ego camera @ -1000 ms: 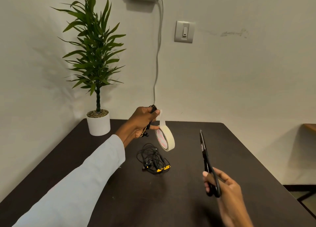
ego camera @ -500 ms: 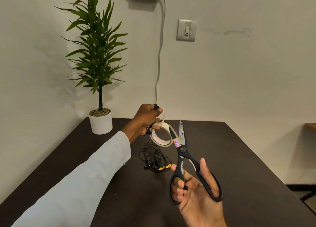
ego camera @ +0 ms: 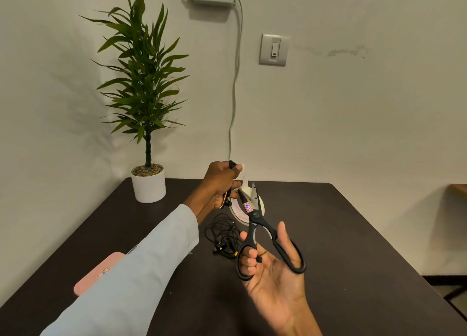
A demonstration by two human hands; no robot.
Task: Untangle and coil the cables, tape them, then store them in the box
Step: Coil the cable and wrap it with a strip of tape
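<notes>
The left hand point(ego camera: 219, 181) is raised above the dark bench point(ego camera: 328, 234), fingers curled tightly round a coiled black cable point(ego camera: 228, 196) and pinching the free end of a strip of tape point(ego camera: 243, 177). The strip runs down to the tape roll point(ego camera: 237, 213), which hangs just below the hand. The right hand point(ego camera: 267, 267) holds black scissors point(ego camera: 255, 224), palm up, thumb through one loop and fingers curled through the other. The blades are parted on either side of the strip, just above the roll. A second tangled cable point(ego camera: 223, 237) lies on the bench beneath the roll. A pink box point(ego camera: 98, 275) sits near the left edge, partly hidden by the pale sleeve point(ego camera: 141, 272). A potted plant point(ego camera: 145, 103) stands at the back corner.
</notes>
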